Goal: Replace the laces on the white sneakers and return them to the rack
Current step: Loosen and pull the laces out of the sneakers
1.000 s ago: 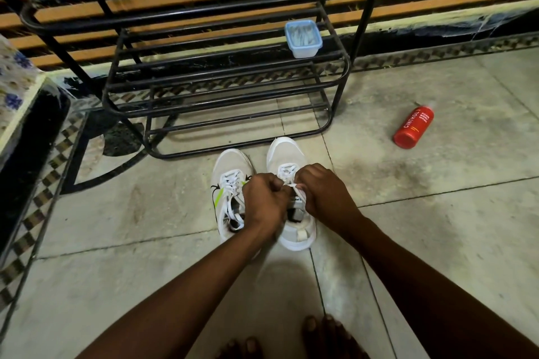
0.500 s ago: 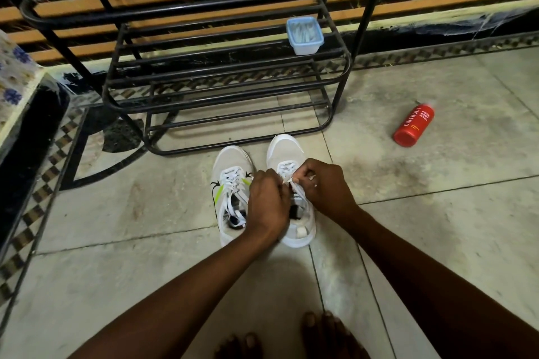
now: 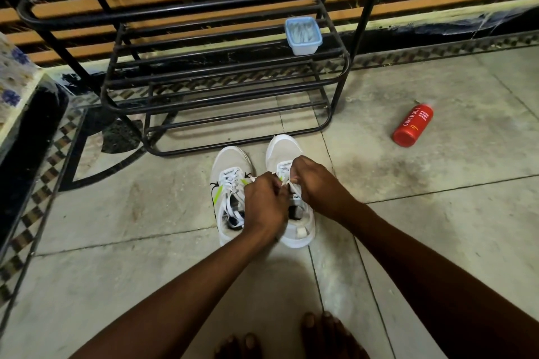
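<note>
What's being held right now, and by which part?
The lace: left hand and right hand each pinch a strand of it above the right sneaker tongue.

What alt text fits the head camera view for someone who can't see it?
The left hand and right hand pinch the white lace of one white sneaker on a tiled floor; the laced sneaker sits beside it, before a black shoe rack.
</note>
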Motion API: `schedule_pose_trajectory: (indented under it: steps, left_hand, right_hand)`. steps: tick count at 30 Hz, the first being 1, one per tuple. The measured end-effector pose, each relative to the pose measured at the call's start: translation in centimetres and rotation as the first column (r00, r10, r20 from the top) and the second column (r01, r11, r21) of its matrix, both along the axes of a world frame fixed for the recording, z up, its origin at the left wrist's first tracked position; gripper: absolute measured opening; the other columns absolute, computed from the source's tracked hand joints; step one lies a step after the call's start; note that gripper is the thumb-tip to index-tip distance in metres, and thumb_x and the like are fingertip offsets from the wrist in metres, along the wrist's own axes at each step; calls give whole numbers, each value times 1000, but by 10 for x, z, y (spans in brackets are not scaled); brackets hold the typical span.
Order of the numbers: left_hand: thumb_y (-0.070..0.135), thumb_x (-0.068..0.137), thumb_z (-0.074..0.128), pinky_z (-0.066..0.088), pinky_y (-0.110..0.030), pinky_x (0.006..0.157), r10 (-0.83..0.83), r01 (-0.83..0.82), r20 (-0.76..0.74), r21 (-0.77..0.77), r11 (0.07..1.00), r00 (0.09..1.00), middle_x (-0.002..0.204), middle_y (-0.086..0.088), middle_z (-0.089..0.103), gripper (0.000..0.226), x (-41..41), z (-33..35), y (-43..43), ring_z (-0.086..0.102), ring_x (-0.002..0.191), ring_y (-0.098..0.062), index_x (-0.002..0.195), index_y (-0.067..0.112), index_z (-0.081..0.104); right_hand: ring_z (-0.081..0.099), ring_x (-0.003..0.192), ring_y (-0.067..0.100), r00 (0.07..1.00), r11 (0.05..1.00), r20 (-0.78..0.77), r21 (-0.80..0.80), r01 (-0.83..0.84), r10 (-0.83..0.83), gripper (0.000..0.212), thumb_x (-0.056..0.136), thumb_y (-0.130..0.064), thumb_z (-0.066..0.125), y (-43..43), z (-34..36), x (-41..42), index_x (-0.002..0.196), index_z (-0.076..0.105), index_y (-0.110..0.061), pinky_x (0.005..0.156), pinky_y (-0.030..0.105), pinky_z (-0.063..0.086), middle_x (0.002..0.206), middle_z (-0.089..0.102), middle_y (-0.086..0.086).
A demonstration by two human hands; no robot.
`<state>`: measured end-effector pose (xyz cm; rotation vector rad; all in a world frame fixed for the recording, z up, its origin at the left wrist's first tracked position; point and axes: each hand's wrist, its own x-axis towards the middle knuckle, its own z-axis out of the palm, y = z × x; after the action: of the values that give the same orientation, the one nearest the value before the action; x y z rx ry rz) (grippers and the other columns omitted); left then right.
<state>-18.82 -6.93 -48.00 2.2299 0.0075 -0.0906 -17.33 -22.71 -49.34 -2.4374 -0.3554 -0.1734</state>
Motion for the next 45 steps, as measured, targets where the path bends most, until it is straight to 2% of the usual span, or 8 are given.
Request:
schedule_pose_trajectory:
  steps: [5, 8, 16, 21, 26, 33, 41, 45]
  left_hand:
    - [25, 93, 66, 55, -39, 81, -8, 8, -12, 38, 999, 1000, 91, -2, 67, 7, 1, 1, -2, 63, 91, -22, 87, 21, 65]
    - [20, 91, 65, 54, -38, 80, -1, 2, -9, 62, 998, 1000, 89, -3, 68, 7, 3, 3, -4, 64, 90, -23, 85, 16, 67]
    - [6, 82, 69, 51, -29, 71, 81, -81, -19, 23, 996, 997, 75, -2, 71, 12, 5, 13, -5, 65, 76, -20, 72, 12, 71]
    - [10, 88, 72, 38, -20, 63, 54, -54, -11, -20, 998, 998, 73, 2, 67, 17, 3, 14, -2, 60, 69, -14, 72, 15, 68]
    - [15, 85, 72, 45, -24, 70, -29, 29, 5, 23, 999, 1000, 77, 4, 68, 10, 7, 13, -2, 63, 78, -13, 78, 17, 65]
    - [1, 85, 61, 44, -20, 71, -145, 139, 101, 61, 988, 984, 82, 1, 74, 17, 34, 23, 2, 66, 80, -16, 83, 14, 72]
    - [-4, 81, 59, 54, -32, 79, -525, 504, 11, 263, 822, 851, 80, 4, 71, 27, 71, 17, 8, 66, 81, -15, 77, 21, 68]
    - [-3, 83, 67, 51, -31, 78, -621, 588, 33, 283, 758, 783, 84, 3, 71, 19, 81, 15, 9, 65, 82, -14, 83, 15, 71]
  right_hand:
    - [57, 66, 16, 950, 904, -141, 298, 308, -278, 8, 74, -10, 52, 11, -7, -9, 76, 60, -10, 64, 30, 41, 70, 63, -4]
    - [66, 72, 21, 915, 839, -228, 370, 398, -333, 8, 78, -9, 57, 13, -12, -7, 72, 62, -11, 73, 42, 55, 72, 69, 1]
    - [64, 75, 33, 1000, 994, -13, 107, -1, 2, 27, 88, -26, 45, -6, -1, -11, 77, 62, -8, 69, 39, 50, 79, 67, 8]
    - [72, 81, 21, 956, 896, -154, 340, 287, -248, 11, 86, -22, 55, -18, -11, -19, 80, 60, -16, 75, 44, 59, 85, 74, 4]
    - [66, 79, 18, 904, 862, -110, 271, 428, -413, 12, 81, -2, 63, -20, -16, -20, 82, 62, -13, 78, 39, 54, 82, 69, 0]
    - [52, 96, 23, 927, 931, 154, 186, 313, -342, 38, 75, -22, 74, -7, -15, -46, 108, 60, -8, 84, 32, 43, 106, 53, 8]
    - [58, 80, 26, 961, 951, 40, 163, 263, -273, 21, 77, -16, 75, 2, -9, -40, 88, 58, -9, 73, 39, 51, 85, 59, 6]
    - [61, 92, 28, 975, 975, 22, 24, 220, -220, 28, 88, -23, 52, 7, -11, -42, 105, 66, -6, 85, 40, 50, 96, 66, 9]
